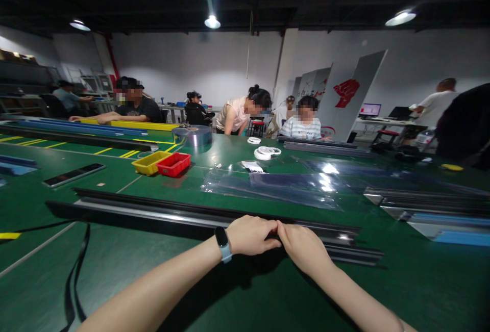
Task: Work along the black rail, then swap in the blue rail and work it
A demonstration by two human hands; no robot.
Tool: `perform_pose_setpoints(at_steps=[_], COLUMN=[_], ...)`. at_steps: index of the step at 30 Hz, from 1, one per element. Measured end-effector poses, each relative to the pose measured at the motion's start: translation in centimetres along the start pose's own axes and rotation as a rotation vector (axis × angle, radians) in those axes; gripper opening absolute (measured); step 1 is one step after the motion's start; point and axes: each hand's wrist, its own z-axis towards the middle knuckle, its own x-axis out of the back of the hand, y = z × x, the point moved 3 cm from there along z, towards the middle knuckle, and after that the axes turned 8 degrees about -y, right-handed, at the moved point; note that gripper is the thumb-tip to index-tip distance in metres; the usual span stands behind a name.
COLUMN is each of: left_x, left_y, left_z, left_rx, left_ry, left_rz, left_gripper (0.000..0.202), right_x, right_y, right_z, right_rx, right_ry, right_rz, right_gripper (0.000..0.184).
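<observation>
Black profile (149, 215), long, one: lying crosswise on the near part of the green table (145, 271), beneath the person's hands. Left hand (252, 234), with a smart band (221, 237) at its wrist: fingers bent over the profile's near side. Right hand (303, 246): fingers likewise bent, tips meeting those of the left hand over the profile. Fingertips partly hidden; whether either hand grips the profile cannot be told. Black strap (78, 273): near left. Phone (74, 174), flat: beyond the profile, left. Yellow tray (149, 164) and red tray (174, 165): side by side, right of the phone. Clear film sheets (291, 189): beyond the hands. White rings (267, 153): farther back.
</observation>
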Motion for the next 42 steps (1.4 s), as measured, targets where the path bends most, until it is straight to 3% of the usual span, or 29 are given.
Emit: perform_pose_setpoints(at_steps=[14, 22, 28, 36, 42], left_x=[0.0, 0.9, 2.1, 1.6, 0.2], left_y=[-0.1, -1.6, -2.9, -3.0, -2.5], left_z=[0.1, -0.5, -1.3, -0.9, -0.1], left_rx=[-0.001, 0.033, 0.062, 0.023, -0.014], left_ry=[-0.024, -0.172, -0.224, -0.161, -0.096], left_rz=[-0.025, 0.007, 0.038, -0.117, -0.095], left_gripper=[0.031, 0.031, 0.027, 0.047, 0.042], right_x=[-0.2, 0.9, 0.1, -0.5, -1.2], right_y=[0.3, 1.3, 1.5, 1.4, 1.5], right_z=[-0.2, -0.6, -0.3, -0.2, -0.2], right_rx=[-0.028, -0.087, -0.099, -0.116, -0.103], right_ry=[0.075, 0.042, -0.004, -0.018, -0.017], right_rz=[0.052, 0.0, 0.074, 0.101, 0.059], right_gripper=[0.027, 0.031, 0.033, 0.034, 0.03])
